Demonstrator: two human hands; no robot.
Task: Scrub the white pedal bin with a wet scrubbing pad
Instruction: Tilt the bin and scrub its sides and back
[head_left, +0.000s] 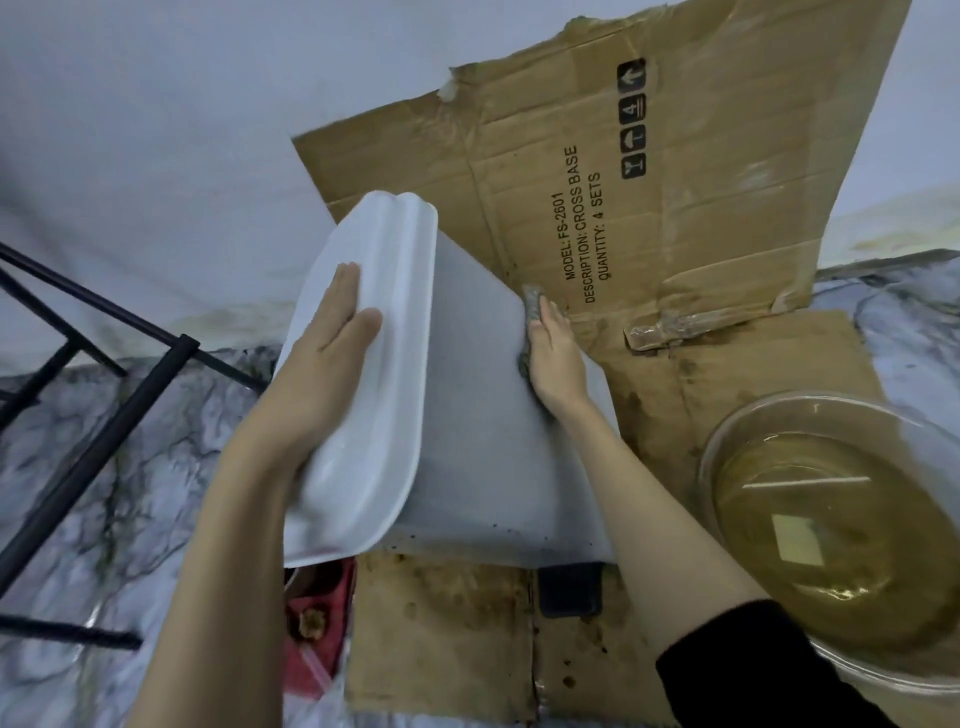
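Note:
The white pedal bin (467, 415) stands tilted on stained cardboard, its lid (379, 312) facing left. My left hand (327, 353) lies flat on the lid with straight fingers, steadying it. My right hand (550, 353) is at the bin's far right edge and presses a grey, dirty scrubbing pad (531, 301) against the bin's side; the pad shows above and below the fingers, and most of it is hidden under the hand. The bin's black pedal (569, 590) pokes out at the bottom.
A clear bowl of brownish water (831, 525) sits at the right on the flattened cardboard (649, 208). A black metal frame (104, 364) stands at the left on the marble floor. A red packet (317, 623) lies under the bin's lid.

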